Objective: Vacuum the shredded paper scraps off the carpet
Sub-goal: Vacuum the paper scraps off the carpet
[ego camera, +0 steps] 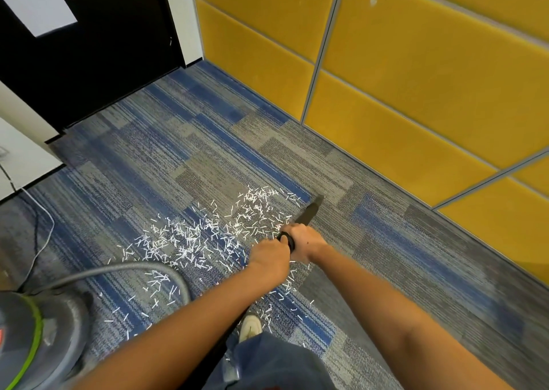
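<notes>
White shredded paper scraps [190, 238] lie scattered over the blue and grey carpet [184, 140], from its middle down toward my feet. A black vacuum wand [309, 213] points away from me, its nozzle tip resting on the carpet at the right edge of the scraps. My right hand [306, 239] grips the wand just behind the nozzle. My left hand [269, 259] grips the wand right behind that. A grey hose [124, 270] curves from the wand back to the grey vacuum canister [35, 339] at the lower left.
A wall of yellow padded panels [401, 77] runs along the right. A black door [98, 48] stands at the back left, with a white wall [20, 152] beside it. Thin cords [44, 226] trail over the carpet by the canister. My white shoe [251, 327] stands among the scraps.
</notes>
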The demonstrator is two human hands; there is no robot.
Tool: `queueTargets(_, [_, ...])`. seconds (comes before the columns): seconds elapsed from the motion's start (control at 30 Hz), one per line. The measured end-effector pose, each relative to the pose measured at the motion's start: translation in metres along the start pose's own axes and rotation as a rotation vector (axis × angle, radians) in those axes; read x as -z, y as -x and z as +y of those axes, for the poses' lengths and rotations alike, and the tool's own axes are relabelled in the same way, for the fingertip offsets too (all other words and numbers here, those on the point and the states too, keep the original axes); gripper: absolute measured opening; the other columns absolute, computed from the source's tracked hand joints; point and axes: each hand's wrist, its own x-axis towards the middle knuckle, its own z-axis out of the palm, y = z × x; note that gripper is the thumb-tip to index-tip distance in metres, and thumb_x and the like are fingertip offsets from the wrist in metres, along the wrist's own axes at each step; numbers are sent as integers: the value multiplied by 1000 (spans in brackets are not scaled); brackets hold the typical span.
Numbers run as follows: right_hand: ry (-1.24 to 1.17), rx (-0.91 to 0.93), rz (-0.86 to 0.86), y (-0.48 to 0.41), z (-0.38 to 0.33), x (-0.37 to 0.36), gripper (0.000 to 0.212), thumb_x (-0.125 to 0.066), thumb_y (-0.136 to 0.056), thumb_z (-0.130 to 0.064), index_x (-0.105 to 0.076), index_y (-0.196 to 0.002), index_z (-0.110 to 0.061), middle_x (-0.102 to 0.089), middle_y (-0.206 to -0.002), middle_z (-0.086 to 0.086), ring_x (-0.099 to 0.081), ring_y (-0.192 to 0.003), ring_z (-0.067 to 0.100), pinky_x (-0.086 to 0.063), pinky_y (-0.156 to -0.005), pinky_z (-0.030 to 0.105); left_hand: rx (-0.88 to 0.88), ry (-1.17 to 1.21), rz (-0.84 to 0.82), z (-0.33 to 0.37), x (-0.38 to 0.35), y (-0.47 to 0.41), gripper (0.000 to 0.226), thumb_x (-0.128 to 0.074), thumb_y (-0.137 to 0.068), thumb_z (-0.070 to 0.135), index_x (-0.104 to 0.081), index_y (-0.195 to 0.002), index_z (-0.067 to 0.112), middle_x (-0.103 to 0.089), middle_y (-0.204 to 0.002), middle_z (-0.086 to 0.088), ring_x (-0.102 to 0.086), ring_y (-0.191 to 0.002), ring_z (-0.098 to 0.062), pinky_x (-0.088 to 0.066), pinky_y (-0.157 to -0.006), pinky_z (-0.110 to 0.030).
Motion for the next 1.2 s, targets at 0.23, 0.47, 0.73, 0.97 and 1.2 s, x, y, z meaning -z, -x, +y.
queueTargets(0.23, [35,68,-22,-3,-18,-9,21,-60,-82,-18,-58,-104,-15,-61,-101,7,-61,-94,25,-53,-81,35,35,43,-9,-15,-4,18,63,-44,-95,4,-14,-149,10,-55,-114,-9,-56,-101,-22,-48,-77,-28])
queueTargets(0.47, [61,134,-66,-12,-47,-14,18,-62,-82,-21,-57,-98,-16,-60,-95,4,-60,-89,22,-55,-80,38,122,61,-2,-32,-11,34,61,-41,-96,4,-14,-150,12,-55,-113,-9,-52,-89,-19,-42,-70,-24])
queueTargets(0.73, [103,168,-106,-22,-81,-24,13,-60,-83,-11,-53,-91,-19,-56,-84,0,-60,-81,19,-52,-72,30,170,70,-23,-58,-17,53,62,-42,-95,3,-14,-150,12,-46,-94,-2,-46,-81,-16,-39,-66,-21])
queueTargets(0.97, [162,176,-110,-12,-92,-30,16,-59,-85,-16,-57,-101,-15,-52,-84,1,-59,-82,21,-55,-78,35,142,44,-47,-67,-23,65,60,-44,-95,4,-19,-149,12,-50,-102,-6,-44,-82,-18,-40,-68,-23])
queueTargets(1.2, [173,126,-87,5,-92,-39,21,-59,-81,-14,-55,-102,-12,-61,-89,6,-63,-86,25,-56,-77,36,74,32,-69,-69,-30,73,60,-47,-93,5,-21,-147,13,-52,-107,-7,-48,-88,-20,-41,-71,-28])
